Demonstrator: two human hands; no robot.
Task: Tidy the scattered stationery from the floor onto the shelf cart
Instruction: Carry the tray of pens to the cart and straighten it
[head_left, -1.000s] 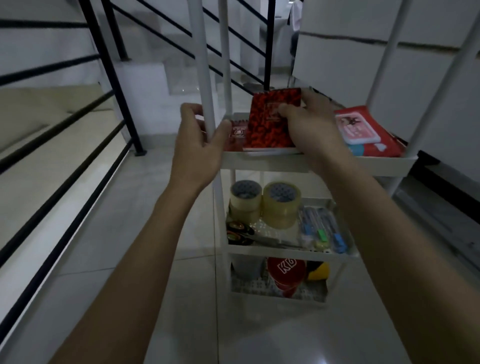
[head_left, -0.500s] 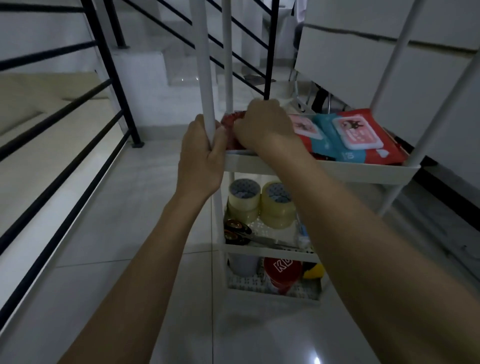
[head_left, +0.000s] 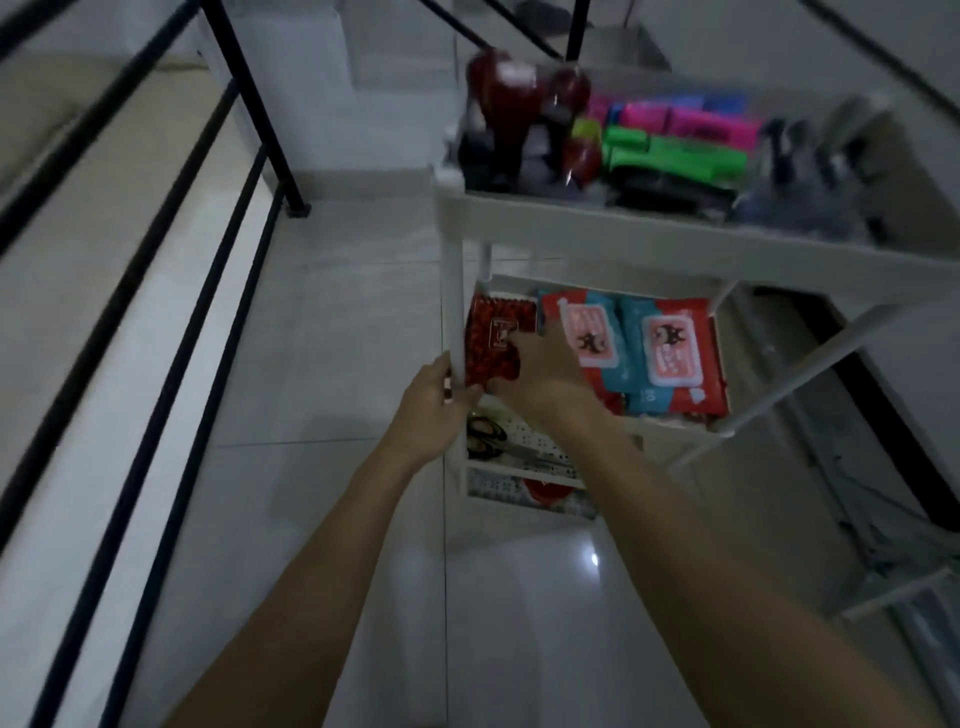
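A white shelf cart (head_left: 571, 228) with several tiers stands on the tiled floor. A red patterned notebook (head_left: 493, 332) lies flat at the left end of its second tier. My right hand (head_left: 545, 379) lies over the notebook's near right corner, fingers on the cover and thumb at the near edge. Just left of it, my left hand (head_left: 431, 410) grips the cart's front left post (head_left: 453, 301) at that tier's level.
Red and blue wipe packs (head_left: 670, 353) fill the rest of the second tier. Pink and green highlighters (head_left: 675, 150) and a dark red object (head_left: 504, 98) sit on the top tier. Scissors (head_left: 485, 434) lie on a lower tier. A black stair railing (head_left: 208, 291) runs along the left.
The view has risen above the cart, so the top tier now shows. The notebook, held upright a second ago, now lies flat on the second tier under my right hand. My left hand stays on the post.
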